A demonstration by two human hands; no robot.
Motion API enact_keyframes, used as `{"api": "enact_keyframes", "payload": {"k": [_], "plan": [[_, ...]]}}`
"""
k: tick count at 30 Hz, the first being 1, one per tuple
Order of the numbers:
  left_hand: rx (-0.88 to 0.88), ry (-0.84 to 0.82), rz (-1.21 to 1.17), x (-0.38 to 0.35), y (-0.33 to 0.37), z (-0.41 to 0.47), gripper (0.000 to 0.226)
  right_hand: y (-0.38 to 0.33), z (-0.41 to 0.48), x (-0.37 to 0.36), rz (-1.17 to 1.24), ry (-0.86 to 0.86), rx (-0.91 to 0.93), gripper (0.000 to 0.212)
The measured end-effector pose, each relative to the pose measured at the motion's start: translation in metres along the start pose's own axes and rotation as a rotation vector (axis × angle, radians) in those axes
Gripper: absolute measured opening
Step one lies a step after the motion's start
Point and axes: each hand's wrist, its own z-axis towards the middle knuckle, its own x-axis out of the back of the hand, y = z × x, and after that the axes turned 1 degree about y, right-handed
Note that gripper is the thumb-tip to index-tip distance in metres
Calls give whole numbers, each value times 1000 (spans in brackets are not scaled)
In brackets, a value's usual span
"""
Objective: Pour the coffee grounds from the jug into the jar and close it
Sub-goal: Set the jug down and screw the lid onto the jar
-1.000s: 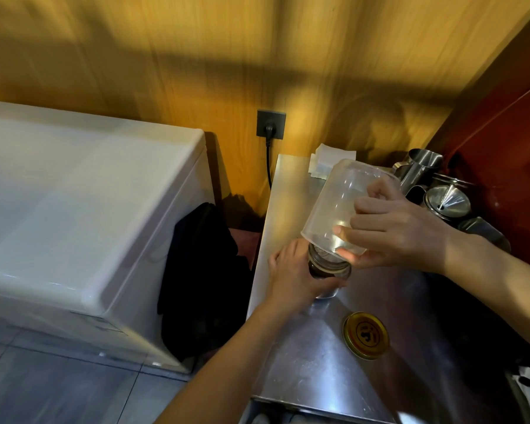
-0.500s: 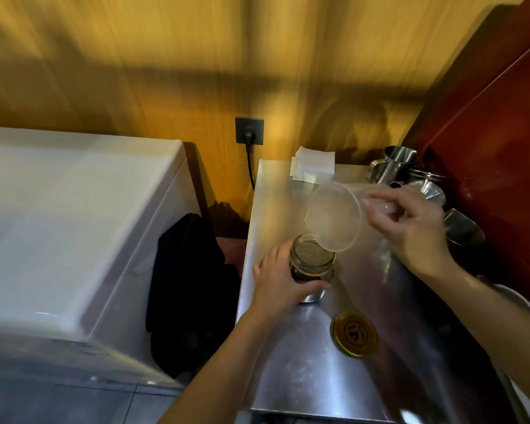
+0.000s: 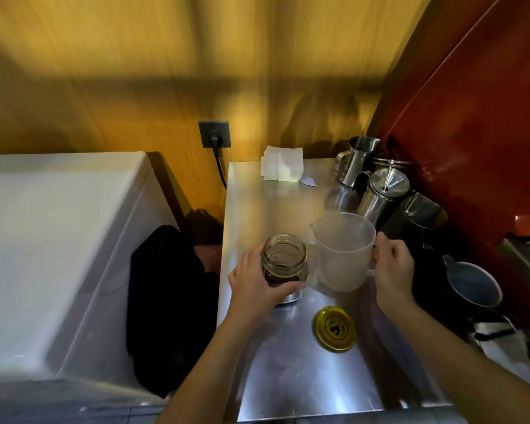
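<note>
A glass jar (image 3: 284, 264) with dark coffee grounds inside stands open on the steel counter (image 3: 288, 371). My left hand (image 3: 253, 286) is wrapped around its left side. A translucent plastic jug (image 3: 341, 252) sits upright just right of the jar and looks empty. My right hand (image 3: 392, 267) grips the jug's handle on its right side. The gold lid (image 3: 334, 328) lies flat on the counter in front of the jug, apart from both hands.
Several steel pitchers (image 3: 380, 191) and dark jugs (image 3: 471, 283) crowd the counter's right side against a red wall. White folded paper (image 3: 282, 163) lies at the back. A white chest appliance (image 3: 58, 246) stands left, with a dark cloth (image 3: 166, 301) in the gap.
The jug was tipped upside down over the jar; my right hand has since swung it away and set it upright to the jar's right. My left hand stayed on the jar.
</note>
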Motion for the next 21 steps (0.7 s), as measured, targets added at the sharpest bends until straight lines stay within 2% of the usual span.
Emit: {"api": "enact_keyframes", "payload": {"k": [7,12,17,19,21], "plan": [[25,-14,-5,0,1,0,86,20,-14,11,-104,-77,33,18],[30,-36,-24,1,-2,2,89,14,-16,14,-27,-81,-29,16],[32,-30,-39,0,-5,2,87,5,-26,26,-44,19,207,21],[33,-37,-49,0,-6,3,89,7,-38,32,-84,-47,275,16],[32,-47,-73,-1,-7,4,90,13,-51,38,-220,-184,363,12]]}}
